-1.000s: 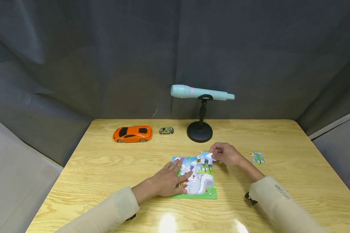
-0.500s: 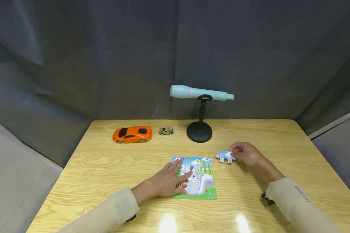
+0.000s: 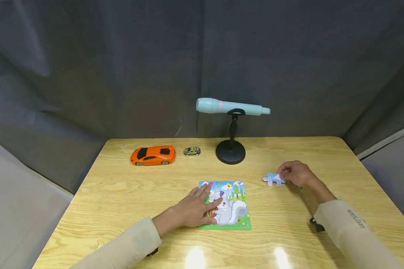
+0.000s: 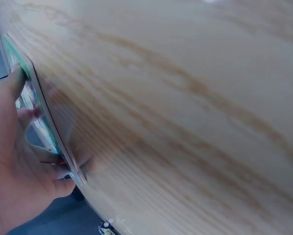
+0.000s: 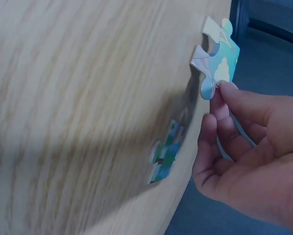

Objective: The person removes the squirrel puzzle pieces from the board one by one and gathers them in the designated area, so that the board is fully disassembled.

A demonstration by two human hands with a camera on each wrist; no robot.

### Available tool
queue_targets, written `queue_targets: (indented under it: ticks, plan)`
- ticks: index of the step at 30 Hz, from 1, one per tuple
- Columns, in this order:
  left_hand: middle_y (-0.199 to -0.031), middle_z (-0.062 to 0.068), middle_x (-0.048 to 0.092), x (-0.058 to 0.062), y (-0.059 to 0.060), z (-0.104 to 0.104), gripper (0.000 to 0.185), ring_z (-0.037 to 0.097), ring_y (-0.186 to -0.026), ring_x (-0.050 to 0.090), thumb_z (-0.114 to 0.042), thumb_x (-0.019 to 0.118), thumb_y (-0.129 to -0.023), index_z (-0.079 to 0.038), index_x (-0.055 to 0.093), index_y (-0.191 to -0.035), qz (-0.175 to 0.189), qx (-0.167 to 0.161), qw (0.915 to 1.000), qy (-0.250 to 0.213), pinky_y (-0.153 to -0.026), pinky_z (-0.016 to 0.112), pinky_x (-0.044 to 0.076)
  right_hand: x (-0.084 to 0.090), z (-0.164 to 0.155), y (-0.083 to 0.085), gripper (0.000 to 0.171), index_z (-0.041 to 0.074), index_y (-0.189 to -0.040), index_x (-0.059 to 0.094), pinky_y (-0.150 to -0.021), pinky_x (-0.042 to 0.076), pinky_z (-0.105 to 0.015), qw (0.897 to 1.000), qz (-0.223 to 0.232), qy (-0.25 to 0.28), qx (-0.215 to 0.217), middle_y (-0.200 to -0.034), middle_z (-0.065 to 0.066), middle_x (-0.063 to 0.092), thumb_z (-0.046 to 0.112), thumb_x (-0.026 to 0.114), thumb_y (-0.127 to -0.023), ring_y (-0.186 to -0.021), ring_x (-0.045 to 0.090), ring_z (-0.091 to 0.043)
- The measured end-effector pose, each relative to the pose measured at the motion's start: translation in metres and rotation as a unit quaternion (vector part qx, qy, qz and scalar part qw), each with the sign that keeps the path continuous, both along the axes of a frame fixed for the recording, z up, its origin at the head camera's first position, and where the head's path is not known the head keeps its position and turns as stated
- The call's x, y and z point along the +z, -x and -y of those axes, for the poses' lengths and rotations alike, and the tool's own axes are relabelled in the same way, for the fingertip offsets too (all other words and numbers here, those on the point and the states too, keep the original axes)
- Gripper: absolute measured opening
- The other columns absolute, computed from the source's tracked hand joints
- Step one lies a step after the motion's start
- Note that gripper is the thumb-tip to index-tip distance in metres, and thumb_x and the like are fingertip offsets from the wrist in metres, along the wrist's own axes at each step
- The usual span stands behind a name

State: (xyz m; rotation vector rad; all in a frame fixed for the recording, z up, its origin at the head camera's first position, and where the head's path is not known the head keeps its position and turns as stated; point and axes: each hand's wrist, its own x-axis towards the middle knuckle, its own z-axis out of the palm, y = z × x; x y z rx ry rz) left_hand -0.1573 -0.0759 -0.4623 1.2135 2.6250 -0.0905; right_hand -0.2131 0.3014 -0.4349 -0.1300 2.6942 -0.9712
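Note:
My left hand (image 3: pixel 192 209) rests with fingers spread on the left part of a squirrel jigsaw puzzle (image 3: pixel 233 213), a square board with a green border. In the left wrist view the fingertips lie along the puzzle (image 4: pixel 43 112). To the right of the board, my right hand (image 3: pixel 297 174) pinches a sky-blue puzzle piece (image 3: pixel 274 179) between thumb and fingers, held above the table. The right wrist view shows this piece (image 5: pixel 220 54) with its cloud and knobs. Below it a second puzzle piece (image 5: pixel 165 154), green and blue, lies on the table, mostly hidden by the hand in the head view.
An orange toy car (image 3: pixel 153 155) and a small green toy car (image 3: pixel 192 151) stand at the back left. Behind the puzzle, a light blue microphone (image 3: pixel 233 107) rests on a black stand (image 3: pixel 230 151). A dark curtain (image 3: pixel 155 67) hangs behind the table (image 3: pixel 128 194).
My right hand has carried the sky-blue puzzle piece from the puzzle's top edge rightward, near the loose piece on the table. The left hand has stayed on the puzzle.

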Motion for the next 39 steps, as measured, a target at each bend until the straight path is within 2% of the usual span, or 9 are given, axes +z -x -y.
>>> queue_targets:
  ticks: [12, 19, 28, 34, 39]
  plan:
    - [-0.157, 0.024, 0.010, 0.002, -0.001, 0.000, 0.069, 0.036, -0.147, 0.013, -0.065, 0.035, -0.093, -0.034, 0.017, -0.152, -0.001, 0.001, 1.0000, -0.005, -0.116, 0.050, 0.023, -0.006, -0.011, 0.007, 0.016, -0.003, -0.101, 0.065, -0.061, 0.045, -0.029, 0.998, -0.007, -0.060, 0.001, -0.085, -0.012, 0.065, 0.007, 0.058, -0.092, -0.073, 0.056, -0.018]
    - [-0.157, 0.024, 0.012, 0.001, -0.001, 0.000, 0.068, 0.036, -0.147, 0.015, -0.064, 0.035, -0.093, -0.034, 0.020, -0.151, -0.009, 0.001, 1.0000, -0.003, -0.116, 0.050, 0.023, -0.010, -0.005, 0.005, 0.019, -0.001, -0.103, 0.067, -0.066, 0.048, -0.031, 0.996, -0.050, -0.074, 0.007, -0.092, -0.014, 0.068, 0.011, 0.056, -0.094, -0.077, 0.058, -0.017]
    - [-0.157, 0.025, 0.013, -0.001, 0.000, 0.001, 0.068, 0.037, -0.146, 0.017, -0.064, 0.039, -0.092, -0.032, 0.024, -0.151, -0.011, -0.001, 0.9996, -0.028, -0.116, 0.046, 0.025, -0.006, 0.035, 0.003, 0.020, 0.000, -0.104, 0.067, -0.067, 0.051, -0.033, 0.994, -0.091, -0.040, 0.039, -0.094, -0.013, 0.070, 0.014, 0.056, -0.095, -0.076, 0.063, -0.020]
    - [-0.156, 0.025, 0.016, -0.005, 0.000, 0.002, 0.069, 0.038, -0.145, 0.020, -0.066, 0.039, -0.091, -0.032, 0.028, -0.150, -0.028, -0.005, 0.9989, -0.038, -0.115, 0.047, 0.028, -0.003, 0.076, 0.004, 0.019, -0.001, -0.105, 0.067, -0.059, 0.046, -0.027, 0.996, -0.081, 0.001, 0.042, -0.092, -0.015, 0.069, 0.011, 0.057, -0.094, -0.068, 0.059, -0.017]
    - [-0.155, 0.024, 0.019, -0.004, 0.000, 0.003, 0.068, 0.036, -0.144, 0.023, -0.067, 0.038, -0.090, -0.033, 0.031, -0.148, -0.047, -0.006, 0.9984, -0.030, -0.114, 0.047, 0.028, -0.002, 0.111, 0.004, 0.018, 0.001, -0.104, 0.068, -0.062, 0.048, -0.028, 0.994, -0.090, 0.015, 0.066, -0.090, -0.012, 0.070, 0.011, 0.059, -0.093, -0.070, 0.061, -0.017]
